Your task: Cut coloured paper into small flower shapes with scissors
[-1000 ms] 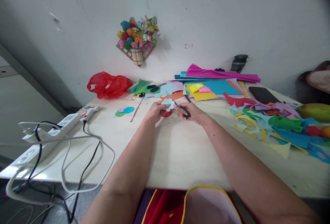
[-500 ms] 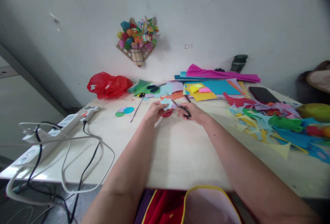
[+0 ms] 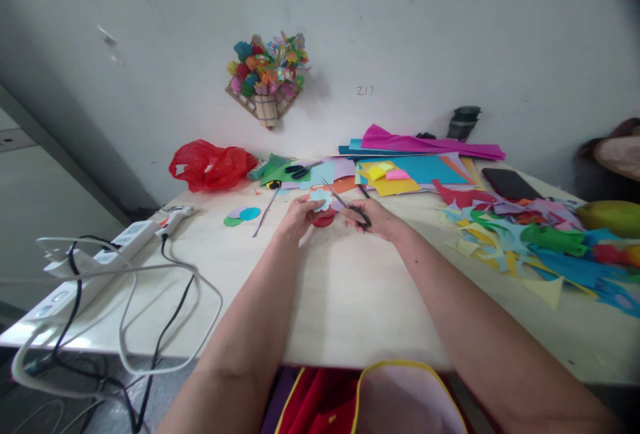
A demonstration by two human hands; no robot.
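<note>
Between the thumb and fingers of my left hand [image 3: 299,215] is a light blue paper flower [image 3: 321,199] with scalloped edges. My right hand [image 3: 373,216] grips a pair of scissors [image 3: 334,192] by the dark handles, their blades pointing up and left beside the flower. I cannot tell whether the blades touch the paper. Red paper circles [image 3: 324,221] lie on the table just below the flower, partly covered by the left fingers. A second pair of scissors [image 3: 299,171] with dark handles rests on paper behind my hands.
Paper circles [image 3: 250,214] and a thin strip [image 3: 266,211] lie left. Coloured sheets [image 3: 425,171] and a red plastic bag [image 3: 213,166] are at the back. Scraps [image 3: 515,241] and a phone [image 3: 510,184] lie right. A power strip [image 3: 113,257] with loose cables occupies the left edge.
The light blue flower has shifted slightly left in my left hand, and an orange edge now shows around it. My right hand and the scissors have hardly moved.
</note>
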